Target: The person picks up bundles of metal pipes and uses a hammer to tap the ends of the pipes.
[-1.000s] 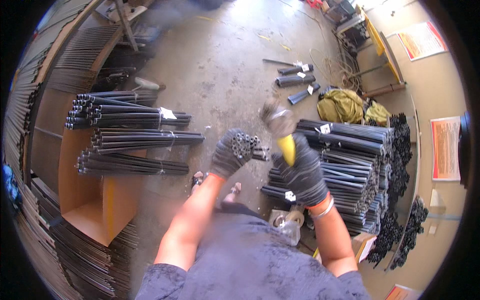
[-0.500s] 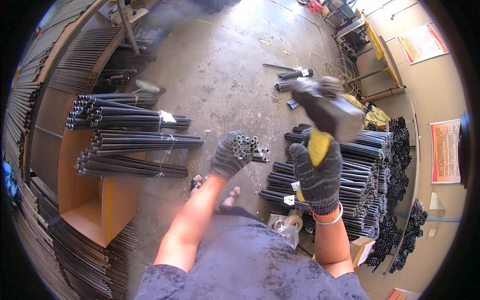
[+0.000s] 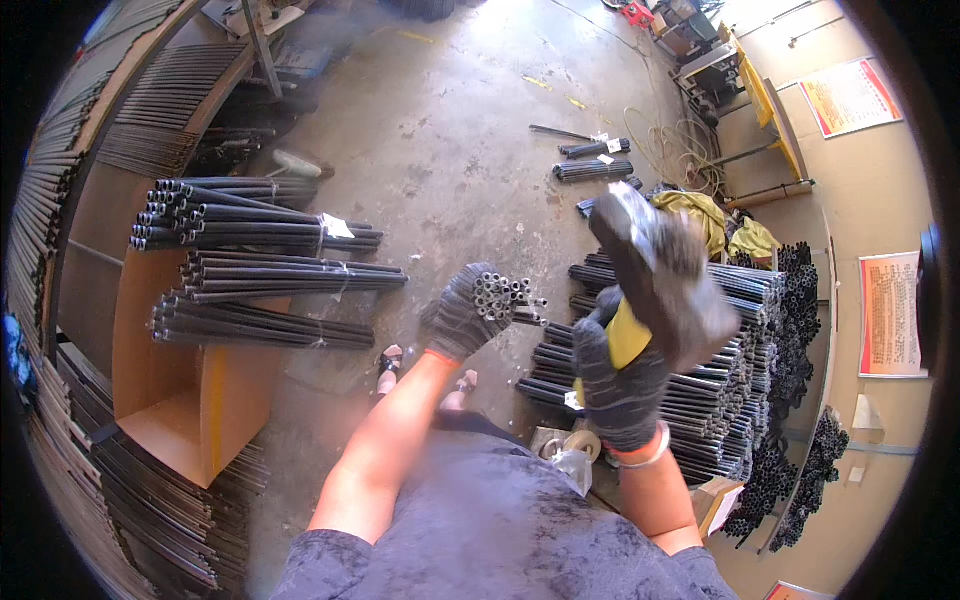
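Observation:
My left hand (image 3: 462,312), in a dark knitted glove, is closed around a small bundle of metal tubes (image 3: 497,292), whose open ends point up toward me. To its right my gloved right hand (image 3: 622,385) grips the yellow handle (image 3: 627,335) of a tool with a long dark grey body (image 3: 668,275). Motion blurs the tool's far end, so its exact kind is unclear. It is held up in front of a large stack of dark tubes (image 3: 710,395), apart from the bundle in my left hand.
Tied tube bundles (image 3: 290,275) with a white tag lie at the left across a cardboard box (image 3: 165,420). Racks of rods (image 3: 150,120) line the far left. Small bundles (image 3: 592,170) and a coiled hose (image 3: 680,150) lie on the floor ahead. Posters (image 3: 893,315) hang on the right wall.
The tool in my right hand has tilted, its body now lower and turned to the right. My right hand has shifted slightly left. My left hand still holds the tubes, nearly in place.

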`<state>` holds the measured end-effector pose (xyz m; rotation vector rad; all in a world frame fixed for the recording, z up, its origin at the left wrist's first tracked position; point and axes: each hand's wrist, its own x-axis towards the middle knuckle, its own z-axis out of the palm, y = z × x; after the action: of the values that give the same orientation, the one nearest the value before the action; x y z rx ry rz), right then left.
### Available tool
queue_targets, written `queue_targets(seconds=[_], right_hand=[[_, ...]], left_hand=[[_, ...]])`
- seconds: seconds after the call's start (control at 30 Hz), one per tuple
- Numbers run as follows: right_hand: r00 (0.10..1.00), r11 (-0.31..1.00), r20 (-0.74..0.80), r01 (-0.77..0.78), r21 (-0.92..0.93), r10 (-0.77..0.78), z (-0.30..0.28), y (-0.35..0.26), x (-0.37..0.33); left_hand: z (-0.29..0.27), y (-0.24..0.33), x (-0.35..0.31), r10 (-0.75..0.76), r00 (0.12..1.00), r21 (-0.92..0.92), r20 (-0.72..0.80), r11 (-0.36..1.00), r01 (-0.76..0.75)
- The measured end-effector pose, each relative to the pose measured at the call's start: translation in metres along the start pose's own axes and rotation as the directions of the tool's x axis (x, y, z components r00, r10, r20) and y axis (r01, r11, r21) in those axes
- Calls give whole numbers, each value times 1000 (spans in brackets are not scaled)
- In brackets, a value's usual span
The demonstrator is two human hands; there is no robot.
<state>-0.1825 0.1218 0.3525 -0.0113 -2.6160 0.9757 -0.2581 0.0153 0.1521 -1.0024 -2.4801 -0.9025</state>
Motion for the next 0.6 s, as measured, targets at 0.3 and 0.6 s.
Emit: queue_targets(seconds=[0.3,0.6], right_hand=[[944,940,132,-318,122,303,-24,19,-1],[909,917,156,-397,41,387,19,63,-45]], left_hand=[[-13,-5,10,-4,996,147,93,989,-10],[9,-12,10,-31,999,149,-44,988,38]])
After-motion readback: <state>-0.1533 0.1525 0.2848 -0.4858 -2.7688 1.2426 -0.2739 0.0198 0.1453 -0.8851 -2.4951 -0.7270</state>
